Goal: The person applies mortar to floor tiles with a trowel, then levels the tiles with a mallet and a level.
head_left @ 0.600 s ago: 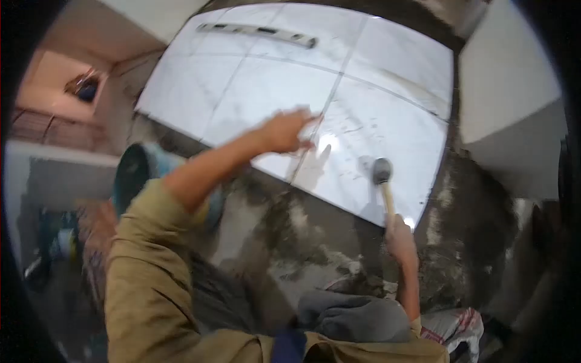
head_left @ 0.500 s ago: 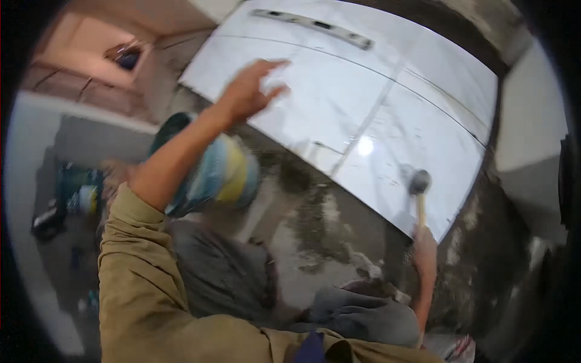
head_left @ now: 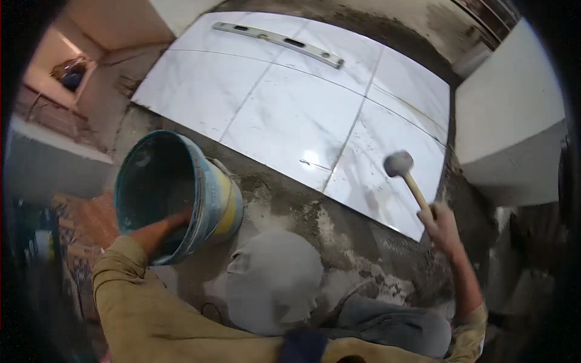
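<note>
My right hand (head_left: 440,226) is closed round the wooden handle of a mallet (head_left: 399,164). The mallet's grey head is raised over the near right part of the white marble-patterned tiles (head_left: 302,109). On the left, my left hand (head_left: 175,222) reaches into the mouth of a blue and yellow bucket (head_left: 225,202), close to its inner wall. The bucket's rim hides its fingers, and the bucket leans with its opening towards the upper left. A spirit level (head_left: 278,41) lies across the far tiles.
A thin string (head_left: 233,55) runs across the tiles. Wet cement (head_left: 342,233) borders their near edge. A pale block or wall (head_left: 508,103) stands at the right. My grey-clad knees (head_left: 275,281) are in front of me, and a small opening (head_left: 71,75) shows at the upper left.
My left hand has moved down from above the tiles into the bucket. The view has shifted, and the whole bucket mouth now shows. The mallet stays in my right hand.
</note>
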